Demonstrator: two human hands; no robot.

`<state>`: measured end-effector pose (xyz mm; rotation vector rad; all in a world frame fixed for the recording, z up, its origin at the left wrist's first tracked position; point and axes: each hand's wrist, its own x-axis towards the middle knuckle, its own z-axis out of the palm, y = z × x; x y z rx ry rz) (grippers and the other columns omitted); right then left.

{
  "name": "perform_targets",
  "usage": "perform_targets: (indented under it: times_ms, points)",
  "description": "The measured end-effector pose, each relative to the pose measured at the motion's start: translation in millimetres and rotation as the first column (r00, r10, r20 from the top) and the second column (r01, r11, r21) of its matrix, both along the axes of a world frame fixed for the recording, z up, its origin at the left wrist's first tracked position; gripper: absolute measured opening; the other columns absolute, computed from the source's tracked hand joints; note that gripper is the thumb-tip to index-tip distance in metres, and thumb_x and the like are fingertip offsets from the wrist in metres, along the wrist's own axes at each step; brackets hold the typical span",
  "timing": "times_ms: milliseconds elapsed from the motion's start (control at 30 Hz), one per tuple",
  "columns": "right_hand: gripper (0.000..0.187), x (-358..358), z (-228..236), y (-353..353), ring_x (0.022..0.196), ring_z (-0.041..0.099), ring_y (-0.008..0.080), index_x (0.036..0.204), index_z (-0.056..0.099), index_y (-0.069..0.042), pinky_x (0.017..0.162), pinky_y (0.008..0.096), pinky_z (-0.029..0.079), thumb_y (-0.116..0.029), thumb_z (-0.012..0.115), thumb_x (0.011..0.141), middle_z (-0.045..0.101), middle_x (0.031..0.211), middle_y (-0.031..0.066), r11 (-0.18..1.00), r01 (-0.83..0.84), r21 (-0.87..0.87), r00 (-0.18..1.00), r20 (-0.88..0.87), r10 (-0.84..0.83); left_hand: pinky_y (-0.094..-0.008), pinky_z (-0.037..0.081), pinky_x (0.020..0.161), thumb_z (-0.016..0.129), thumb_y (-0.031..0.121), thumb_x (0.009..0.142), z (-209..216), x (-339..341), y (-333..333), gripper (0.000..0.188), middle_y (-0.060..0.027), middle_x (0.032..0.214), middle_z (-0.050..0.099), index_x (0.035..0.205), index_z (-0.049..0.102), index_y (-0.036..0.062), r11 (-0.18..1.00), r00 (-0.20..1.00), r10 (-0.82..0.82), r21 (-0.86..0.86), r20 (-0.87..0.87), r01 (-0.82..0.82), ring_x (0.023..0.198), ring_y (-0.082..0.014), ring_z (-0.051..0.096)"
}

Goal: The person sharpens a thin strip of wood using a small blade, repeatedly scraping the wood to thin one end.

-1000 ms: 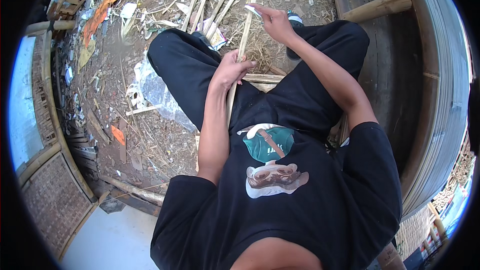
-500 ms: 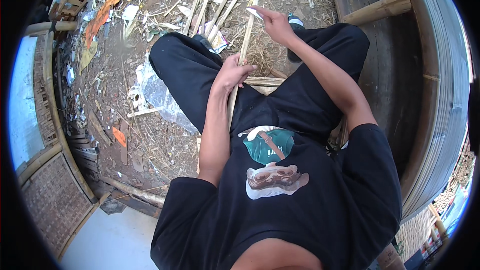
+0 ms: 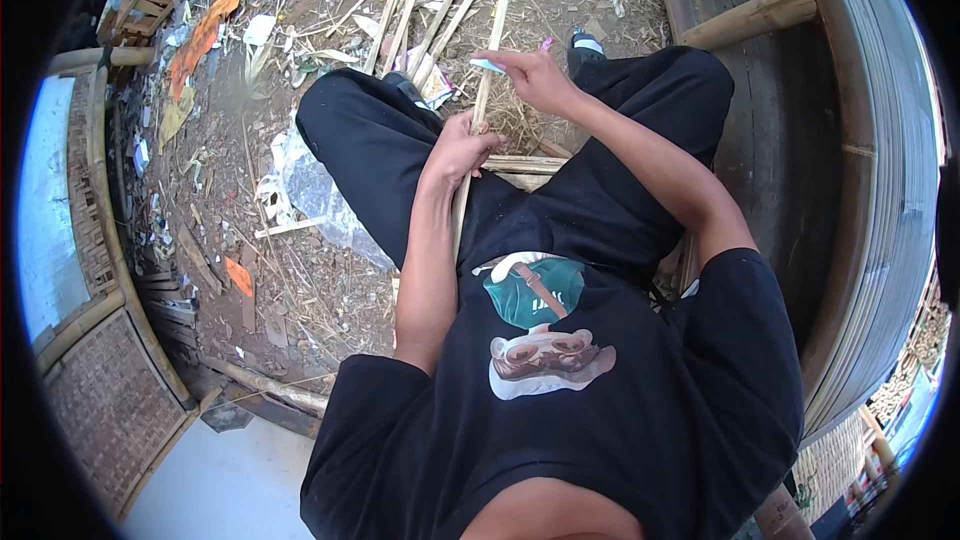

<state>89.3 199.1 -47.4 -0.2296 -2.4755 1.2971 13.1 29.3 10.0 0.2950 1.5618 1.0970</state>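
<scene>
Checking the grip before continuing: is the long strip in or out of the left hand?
In: the left hand curls around the long strip, which shows beyond it both ways.

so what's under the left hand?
The strip runs through the left hand, showing beyond it at both ends. Trousers show beside it. The gripped stretch is covered.

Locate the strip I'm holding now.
In the head view, the strip runs from the top edge, near centre, through the left hand to the lap, the right hand crossing it farther up.
</scene>
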Motion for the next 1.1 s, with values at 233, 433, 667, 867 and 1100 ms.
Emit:
perform_targets:
  times_ms: [233, 433, 667, 867, 1100]
  points:
    - [0.045, 0.6, 9.4, -11.4, 0.050, 0.055, 0.0150, 0.126, 0.060, -0.020, 0.055, 0.0295, 0.047, 0.002, 0.047, 0.089, 0.067, 0.084, 0.0206, 0.997, 0.013, -0.077, 0.994, 0.106, -0.004, -0.0214, 0.027, 0.030, 0.067, -0.002, 0.078, -12.3, -5.2, -4.7, 0.023, 0.0032, 0.055, 0.044, 0.078, 0.046, 0.0076, 0.999, 1.000, 0.029, 0.019, -0.010, -0.029, 0.034, -0.0036, 0.033]
    - [0.044, -2.8, 4.2, -25.3, 0.066, 0.067, 0.0208, 0.125, 0.060, -0.018, 0.061, 0.0319, 0.051, 0.003, 0.046, 0.089, 0.068, 0.098, 0.0203, 0.983, 0.174, -0.062, 0.973, -0.142, -0.181, -0.0216, 0.028, 0.029, 0.066, -0.003, 0.077, -9.0, -1.8, -7.1, 0.025, 0.0044, 0.053, 0.042, 0.077, 0.044, 0.0088, 0.999, 1.000, 0.020, 0.043, 0.006, -0.021, 0.033, -0.0042, 0.033]
    - [0.046, -5.4, 22.9, -24.1, 0.093, 0.068, 0.0290, 0.124, 0.061, -0.019, 0.076, 0.0360, 0.053, 0.005, 0.047, 0.087, 0.067, 0.098, 0.0216, 0.973, 0.222, -0.065, 0.949, 0.243, -0.200, -0.0222, 0.027, 0.029, 0.066, -0.004, 0.076, -12.8, -5.3, -8.8, 0.024, 0.0034, 0.054, 0.043, 0.078, 0.045, 0.0077, 0.997, 0.999, 0.031, 0.069, 0.015, -0.032, 0.033, -0.0046, 0.035]
    - [0.045, -11.4, 8.8, -19.2, 0.064, 0.066, 0.0267, 0.123, 0.062, -0.020, 0.061, 0.0352, 0.050, 0.001, 0.047, 0.087, 0.065, 0.084, 0.0227, 0.972, 0.199, -0.127, 0.977, -0.050, -0.206, -0.0228, 0.028, 0.029, 0.065, -0.005, 0.074, -6.1, -8.1, -5.0, 0.022, 0.0028, 0.054, 0.044, 0.083, 0.048, 0.0051, 0.996, 0.999, 0.042, 0.079, 0.029, -0.044, 0.033, -0.0050, 0.035]
    - [0.043, -17.3, 2.0, -4.3, 0.057, 0.063, 0.0172, 0.124, 0.061, -0.020, 0.056, 0.0317, 0.048, 0.000, 0.044, 0.090, 0.068, 0.090, 0.0199, 0.978, 0.187, -0.087, 0.982, 0.035, -0.185, -0.0226, 0.028, 0.029, 0.065, -0.006, 0.074, -11.4, -5.3, -6.2, 0.023, 0.0026, 0.054, 0.045, 0.083, 0.048, 0.0056, 0.999, 0.999, 0.034, 0.003, -0.005, -0.034, 0.034, -0.0052, 0.035]
